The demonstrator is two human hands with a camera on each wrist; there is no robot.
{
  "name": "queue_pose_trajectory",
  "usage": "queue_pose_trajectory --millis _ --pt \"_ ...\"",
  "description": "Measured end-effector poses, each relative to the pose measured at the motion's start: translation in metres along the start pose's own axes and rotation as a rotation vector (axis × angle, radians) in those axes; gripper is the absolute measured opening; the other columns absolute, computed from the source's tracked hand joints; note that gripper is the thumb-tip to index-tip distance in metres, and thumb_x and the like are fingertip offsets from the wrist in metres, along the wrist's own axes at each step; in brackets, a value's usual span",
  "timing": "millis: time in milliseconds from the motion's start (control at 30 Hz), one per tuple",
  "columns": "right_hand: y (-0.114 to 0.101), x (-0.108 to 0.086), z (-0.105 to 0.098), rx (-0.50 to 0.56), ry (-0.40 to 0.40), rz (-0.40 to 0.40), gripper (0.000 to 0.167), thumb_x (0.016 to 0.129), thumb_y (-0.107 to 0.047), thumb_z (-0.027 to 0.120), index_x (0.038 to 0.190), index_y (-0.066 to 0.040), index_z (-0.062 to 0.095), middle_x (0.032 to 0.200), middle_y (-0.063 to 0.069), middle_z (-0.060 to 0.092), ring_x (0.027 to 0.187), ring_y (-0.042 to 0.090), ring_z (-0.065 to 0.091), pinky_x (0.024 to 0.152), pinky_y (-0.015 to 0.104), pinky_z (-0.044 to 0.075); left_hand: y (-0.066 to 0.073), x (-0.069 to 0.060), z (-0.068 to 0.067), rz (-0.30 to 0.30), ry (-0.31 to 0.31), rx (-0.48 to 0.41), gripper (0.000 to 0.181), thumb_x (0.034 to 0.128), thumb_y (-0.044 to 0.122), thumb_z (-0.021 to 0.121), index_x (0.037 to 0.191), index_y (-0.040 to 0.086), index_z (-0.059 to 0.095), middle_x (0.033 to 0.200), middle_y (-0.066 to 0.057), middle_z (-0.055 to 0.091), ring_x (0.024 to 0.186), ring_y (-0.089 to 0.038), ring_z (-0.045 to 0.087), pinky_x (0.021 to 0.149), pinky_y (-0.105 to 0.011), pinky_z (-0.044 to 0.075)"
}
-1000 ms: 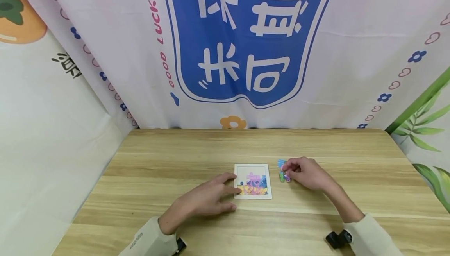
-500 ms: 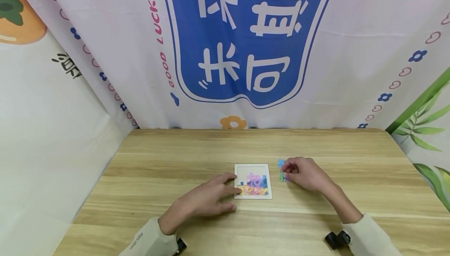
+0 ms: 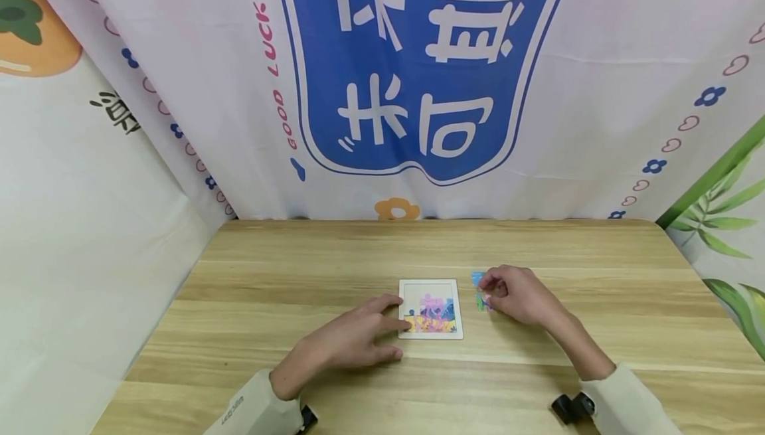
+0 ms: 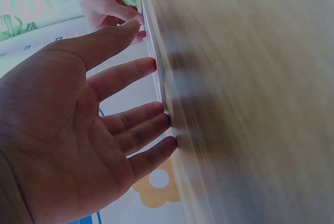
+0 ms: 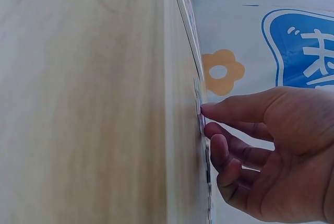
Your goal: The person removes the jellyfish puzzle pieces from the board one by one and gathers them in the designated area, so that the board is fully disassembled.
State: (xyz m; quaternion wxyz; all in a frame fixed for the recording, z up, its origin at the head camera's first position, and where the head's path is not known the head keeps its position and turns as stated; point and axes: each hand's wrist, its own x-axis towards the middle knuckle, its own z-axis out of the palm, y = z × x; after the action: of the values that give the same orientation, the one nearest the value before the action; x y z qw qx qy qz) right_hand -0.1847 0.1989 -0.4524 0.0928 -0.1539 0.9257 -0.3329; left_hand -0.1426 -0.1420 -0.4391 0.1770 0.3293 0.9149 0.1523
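A white-rimmed jigsaw puzzle board lies on the table, its lower part filled with pink, blue and yellow pieces and its upper part bare. My left hand spreads its fingers along the board's left side, fingertips on the rim in the left wrist view. To the right of the board, my right hand bends its thumb and index finger onto a loose jigsaw piece, pinching it near the tabletop. Beside those fingertips lie a blue piece and a green piece. The hand partly covers the loose pieces.
The wooden table reaches back to a printed curtain with a large blue sign pattern. A black wrist camera sits at the right sleeve. More curtain hangs on both sides.
The right hand has shifted very slightly over the loose pieces, and less of the purple piece shows under its fingers. The left hand and the board have stayed where they were.
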Motion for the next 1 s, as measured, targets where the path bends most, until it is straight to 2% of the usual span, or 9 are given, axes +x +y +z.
queue_pose_trajectory --millis 667,1000 --pt "0.003 0.002 0.001 -0.002 0.008 -0.022 0.011 0.095 -0.001 0.075 0.105 -0.007 0.076 0.091 0.000 0.071 0.079 0.013 0.059 0.068 0.021 0.050 0.001 -0.001 0.000 -0.005 0.012 0.008 0.047 0.1026 0.042 0.073 0.147 0.028 0.068 0.171 -0.008 0.040 0.158 -0.029 0.041 0.125 -0.050 0.044" --pt "-0.013 0.007 0.007 0.015 0.008 -0.091 0.012 0.095 -0.005 0.078 0.106 -0.009 0.077 0.095 -0.001 0.075 0.081 0.010 0.060 0.071 0.023 0.051 0.001 -0.001 -0.003 -0.008 -0.011 0.014 0.046 0.1040 0.045 0.071 0.148 0.029 0.067 0.172 -0.006 0.040 0.158 -0.027 0.041 0.123 -0.049 0.046"
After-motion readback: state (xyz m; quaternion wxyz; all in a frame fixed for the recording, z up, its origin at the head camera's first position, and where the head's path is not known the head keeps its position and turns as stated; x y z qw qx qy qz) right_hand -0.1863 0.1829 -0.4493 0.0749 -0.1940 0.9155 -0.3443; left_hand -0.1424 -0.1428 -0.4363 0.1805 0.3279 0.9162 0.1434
